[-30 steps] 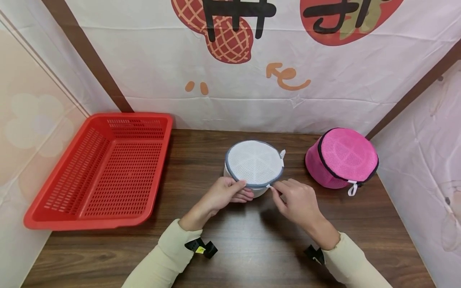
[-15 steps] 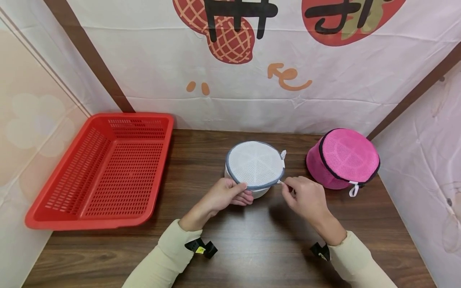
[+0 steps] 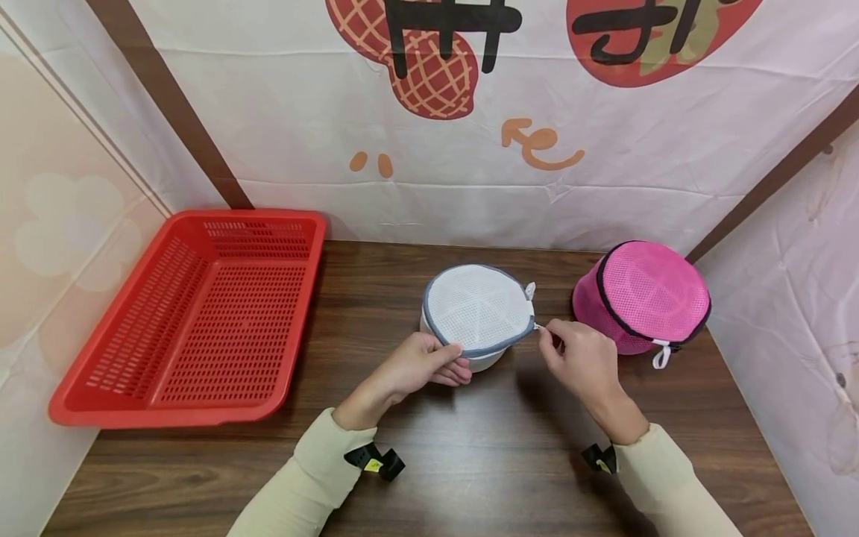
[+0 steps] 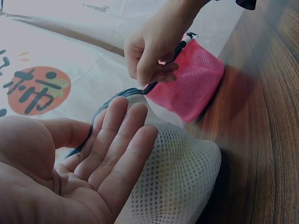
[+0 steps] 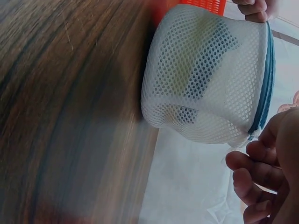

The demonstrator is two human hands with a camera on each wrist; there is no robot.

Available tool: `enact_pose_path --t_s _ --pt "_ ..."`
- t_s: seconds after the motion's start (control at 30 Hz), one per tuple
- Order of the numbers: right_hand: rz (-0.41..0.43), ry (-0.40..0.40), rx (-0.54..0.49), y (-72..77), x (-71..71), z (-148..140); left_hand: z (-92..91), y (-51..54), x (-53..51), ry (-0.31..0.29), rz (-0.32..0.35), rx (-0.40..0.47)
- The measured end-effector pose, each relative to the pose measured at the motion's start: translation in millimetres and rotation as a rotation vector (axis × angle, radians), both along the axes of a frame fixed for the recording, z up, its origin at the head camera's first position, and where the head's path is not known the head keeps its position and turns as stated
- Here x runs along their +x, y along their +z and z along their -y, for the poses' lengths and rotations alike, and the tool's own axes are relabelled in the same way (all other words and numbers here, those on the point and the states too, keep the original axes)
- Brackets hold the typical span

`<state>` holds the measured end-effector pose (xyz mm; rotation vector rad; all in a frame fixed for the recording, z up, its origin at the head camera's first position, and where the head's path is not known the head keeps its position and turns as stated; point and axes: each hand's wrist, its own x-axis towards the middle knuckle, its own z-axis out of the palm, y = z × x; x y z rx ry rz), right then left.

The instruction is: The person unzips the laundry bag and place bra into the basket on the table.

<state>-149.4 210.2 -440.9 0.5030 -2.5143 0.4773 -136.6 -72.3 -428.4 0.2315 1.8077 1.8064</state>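
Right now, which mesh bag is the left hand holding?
The white mesh bag, blue-rimmed; the pink mesh bag, black-rimmed, sits unheld to its right.

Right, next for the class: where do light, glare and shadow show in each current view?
Head view: pale glare on the near part of the table, soft shadow beside the right hand; left wrist view: dimmer and greyer than the head view, the left hand partly shaded; right wrist view: hazy pale reflection on the table, while the white mesh bag shows its weave clearly.
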Motion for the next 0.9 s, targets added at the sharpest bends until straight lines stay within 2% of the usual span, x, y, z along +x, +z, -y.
enact_pose_path --t_s 0.37,0.63,0.9 --pt "0.007 -0.003 0.019 2.9 -2.8 6.6 0.8 -4.7 -2.6 -0.036 0.015 0.024" --pt "0.017 -0.019 0.015 5.1 -2.3 5.8 1.2 -2.4 -1.9 -0.024 0.029 -0.013" --pt "0.02 -0.037 0.016 6.2 -2.5 4.3 14.0 -4.7 -3.5 0.007 0.042 -0.041"
